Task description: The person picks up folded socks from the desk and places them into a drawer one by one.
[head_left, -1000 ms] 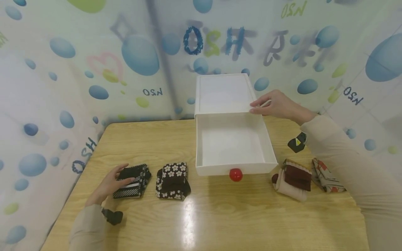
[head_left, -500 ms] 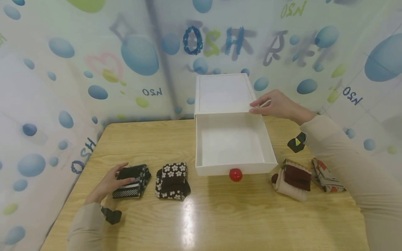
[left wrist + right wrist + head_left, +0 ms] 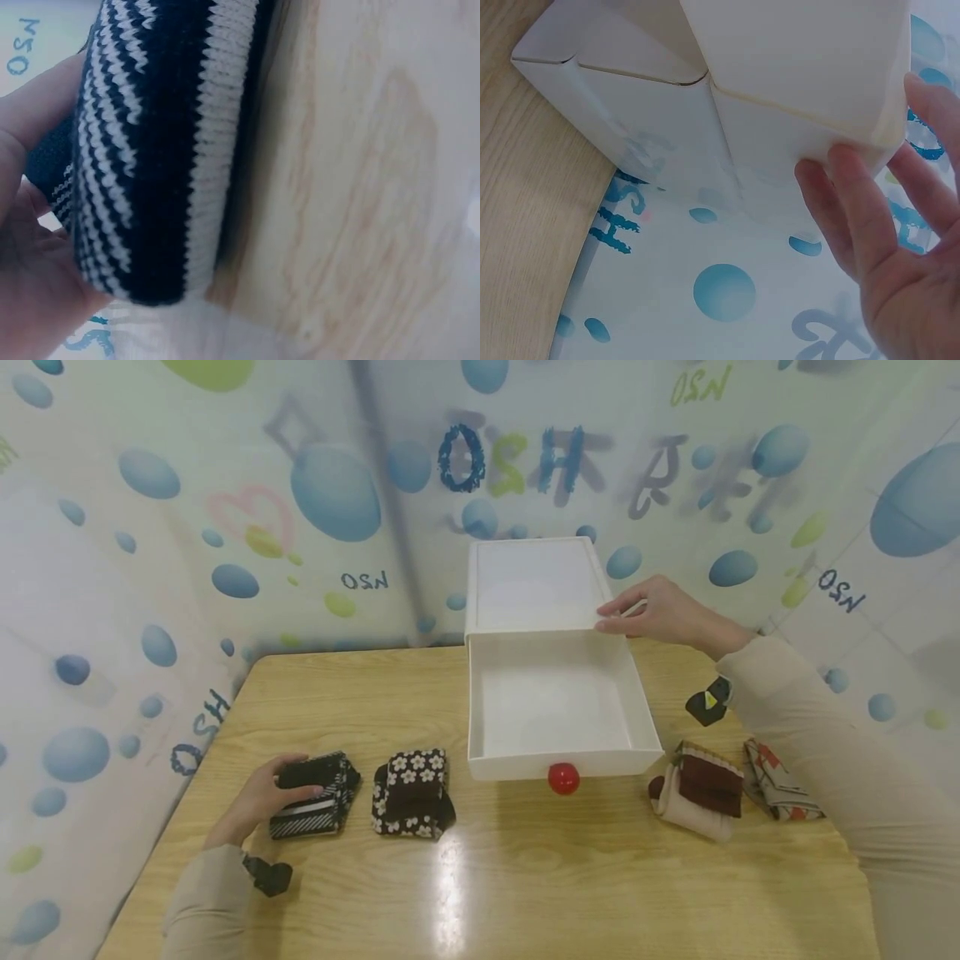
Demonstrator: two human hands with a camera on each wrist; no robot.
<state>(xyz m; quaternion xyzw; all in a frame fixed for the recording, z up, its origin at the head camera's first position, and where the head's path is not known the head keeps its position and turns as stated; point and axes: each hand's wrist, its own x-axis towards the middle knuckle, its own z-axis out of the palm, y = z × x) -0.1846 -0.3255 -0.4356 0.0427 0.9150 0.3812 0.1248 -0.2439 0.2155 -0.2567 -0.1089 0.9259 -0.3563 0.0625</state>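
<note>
In the head view my left hand [image 3: 258,797] grips folded black-and-white socks [image 3: 313,814] at the table's left, thumb across the top and fingers on the far side. The left wrist view shows the knit bundle [image 3: 161,165] close up, with diagonal stripes and a white band, tilted between thumb and fingers. My right hand [image 3: 663,614] holds the right front corner of a white drawer box [image 3: 540,585] with its fingertips. Below that, the drawer [image 3: 555,702] is pulled out with a bare inside and a round red knob [image 3: 564,778]. In the right wrist view, fingers [image 3: 862,210] lie against the casing's side.
Folded dark floral socks [image 3: 412,793] lie between my left hand and the drawer. Right of the drawer are maroon-and-beige folded socks [image 3: 697,793] and a grey-and-red patterned pair [image 3: 783,781], near my right sleeve. The wooden table [image 3: 525,893] meets a bubble-printed backdrop [image 3: 337,493] at the back.
The black-and-white socks have tilted slightly in my left hand, their near edge shifting a little toward me. My right hand, the drawer and the other socks stay put.
</note>
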